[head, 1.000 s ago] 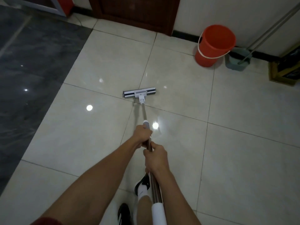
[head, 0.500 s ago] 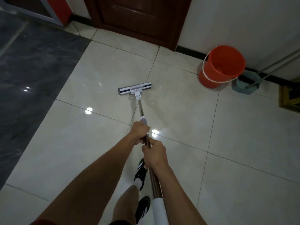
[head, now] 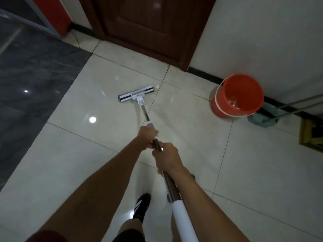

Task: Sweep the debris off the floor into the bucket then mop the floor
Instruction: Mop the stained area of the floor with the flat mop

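I grip the flat white mop's metal-and-white pole with both hands, left hand ahead, right hand behind; its head lies flat on the glossy cream tiled floor. I'd keep pressure even and overlap strokes, steering clear of the orange plastic bucket.

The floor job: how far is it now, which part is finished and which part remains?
Sweeping looks done: the orange bucket holds some scraps, and the light tiles show no debris. Mopping is in hand: the left hand and right hand grip the flat mop, its head on the tile before the door. How much floor remains unmopped cannot be told.
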